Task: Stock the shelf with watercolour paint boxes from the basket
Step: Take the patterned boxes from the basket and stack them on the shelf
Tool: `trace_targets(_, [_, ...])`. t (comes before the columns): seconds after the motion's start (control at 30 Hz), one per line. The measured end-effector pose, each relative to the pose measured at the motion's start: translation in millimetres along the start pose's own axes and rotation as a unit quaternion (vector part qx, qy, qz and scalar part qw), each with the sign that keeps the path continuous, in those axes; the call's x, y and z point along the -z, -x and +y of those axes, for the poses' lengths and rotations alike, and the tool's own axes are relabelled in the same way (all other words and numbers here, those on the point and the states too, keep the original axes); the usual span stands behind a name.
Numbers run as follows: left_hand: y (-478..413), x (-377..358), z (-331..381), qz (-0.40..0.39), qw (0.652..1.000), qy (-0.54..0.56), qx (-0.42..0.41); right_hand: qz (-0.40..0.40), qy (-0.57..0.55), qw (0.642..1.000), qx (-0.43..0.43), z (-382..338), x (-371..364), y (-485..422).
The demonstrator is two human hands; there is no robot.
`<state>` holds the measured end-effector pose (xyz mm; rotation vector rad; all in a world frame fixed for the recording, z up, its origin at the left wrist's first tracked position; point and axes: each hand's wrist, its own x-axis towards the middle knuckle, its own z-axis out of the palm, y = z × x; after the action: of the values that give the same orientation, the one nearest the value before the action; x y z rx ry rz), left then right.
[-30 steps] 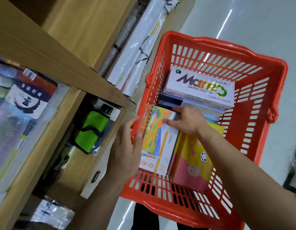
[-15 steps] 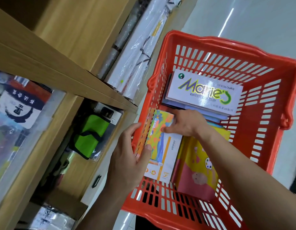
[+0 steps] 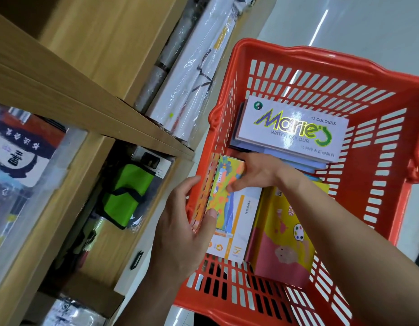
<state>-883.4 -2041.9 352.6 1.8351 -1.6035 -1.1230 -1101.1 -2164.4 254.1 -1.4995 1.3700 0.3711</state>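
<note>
A red plastic basket (image 3: pixel 377 128) stands to the right of a wooden shelf (image 3: pixel 91 107). A colourful orange-and-white paint box (image 3: pixel 236 215) leans against the basket's left wall. My left hand (image 3: pixel 180 234) grips its lower left edge, thumb on its face. My right hand (image 3: pixel 255 172) holds its upper end, fingers on the front. A white Marie's water colour box (image 3: pixel 295 130) lies on a stack at the far end. A yellow-and-pink box (image 3: pixel 283 238) stands to the right, under my right forearm.
Plastic-wrapped paper rolls (image 3: pixel 194 74) lie on the upper shelf board. Below it sits a green pouch (image 3: pixel 126 194) in clear wrap. A packet with calligraphy print (image 3: pixel 18 151) fills the left compartment. Grey floor (image 3: pixel 368 24) lies beyond the basket.
The colourful box has tipped up from lying flat onto its left edge against the basket wall. My left hand has closed around it; my right hand stays at its top.
</note>
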Motion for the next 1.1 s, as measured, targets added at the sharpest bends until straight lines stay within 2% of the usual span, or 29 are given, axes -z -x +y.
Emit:
trace_targets(0.23, [-1,0,0,0.001,1.000,-0.001,-0.002,-0.019,-0.050,0.998,0.043,5,3,2])
trace_targets(0.57, [-2,0,-1,-0.001,1.000,-0.002,-0.010,-0.033,-0.086,0.995,0.032,5,3,-1])
trace_targets(0.87, [-2,-2,-2,0.002,1.000,-0.011,-0.017,-0.057,-0.042,0.997,0.042,6,6,-7])
trace_targets(1.1, [-2,-1,1,-0.001,1.000,-0.010,-0.022,-0.065,-0.094,0.993,0.035,8,7,-8])
